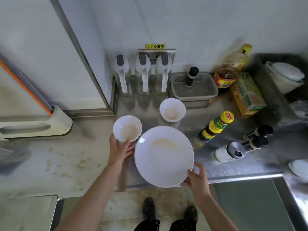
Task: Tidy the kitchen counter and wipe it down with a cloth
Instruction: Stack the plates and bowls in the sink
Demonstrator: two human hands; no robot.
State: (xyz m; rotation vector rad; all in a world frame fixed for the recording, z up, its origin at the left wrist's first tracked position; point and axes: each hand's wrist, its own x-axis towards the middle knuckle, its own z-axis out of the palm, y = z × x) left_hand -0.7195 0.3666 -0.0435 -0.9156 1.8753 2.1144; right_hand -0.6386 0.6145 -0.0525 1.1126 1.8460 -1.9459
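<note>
Nearest to my view, the left hand (120, 150) grips the near rim of a small white bowl (127, 128) that holds a pale residue film. Next, a large white plate (164, 155), smeared with similar residue, overhangs the front edge of the desk (233, 169); I cannot tell whether it is lifted. The right hand (196, 179) pinches its near-right rim. Behind it, a second bowl (172, 110) holds residue. Farther right, a grey basket (208, 92) contains one dark-capped bottle (191, 76).

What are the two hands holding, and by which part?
The left hand grips a small white bowl by its near rim; the right hand grips the large white plate by its near right edge.
</note>
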